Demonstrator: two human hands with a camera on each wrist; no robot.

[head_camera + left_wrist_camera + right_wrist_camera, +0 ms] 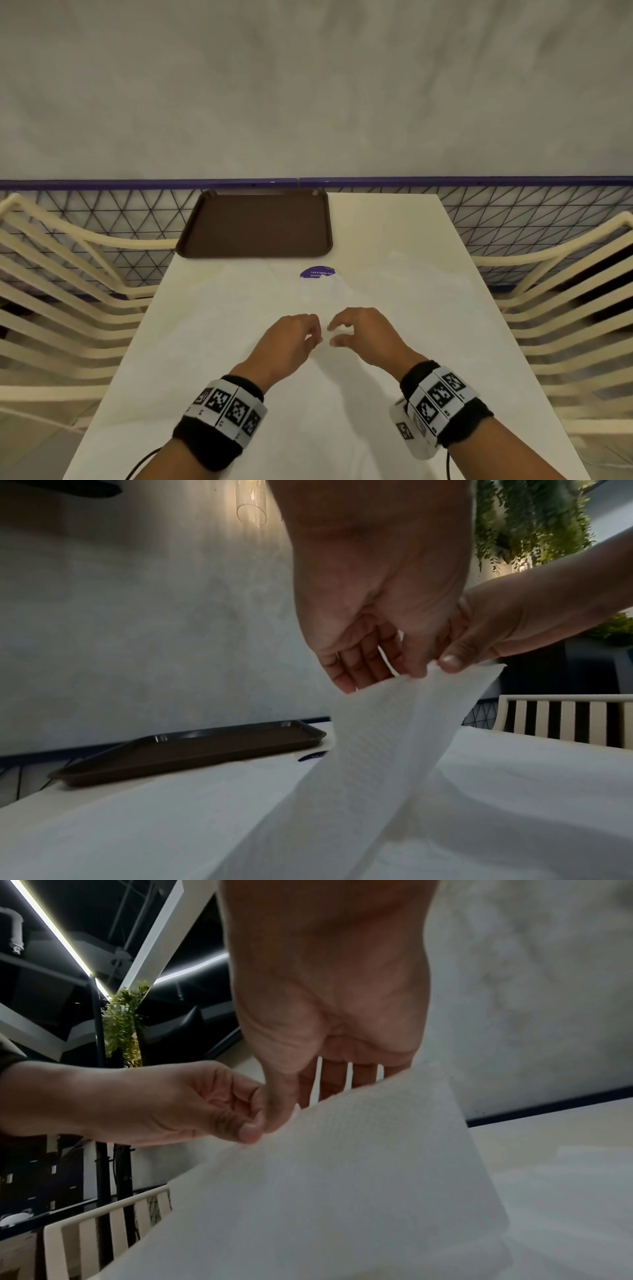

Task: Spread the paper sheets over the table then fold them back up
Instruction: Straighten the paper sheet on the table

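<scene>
- Both wrists wear marker bands nearest my view; my left hand [291, 337] and right hand [363, 330] meet above mid-table
- each pinches the raised edge of a paper sheet [383, 739] between thumb and fingertips; it rises off sheets lying flat on the table [387, 219]
- brown tray [257, 224] sits at the far end; a purple sticker [318, 272] lies near it

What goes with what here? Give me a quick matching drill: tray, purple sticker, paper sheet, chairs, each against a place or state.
Things:
1. brown tray
2. purple sticker
3. paper sheet
4. cream chairs

Places or states:
A. pinched at its top edge by left hand and right hand, lifted off the table
B. at both long sides of the table
C. far left corner of the table, nothing in it
D. on the table, just nearer than the tray

Pairs: 1-C, 2-D, 3-A, 4-B
</scene>
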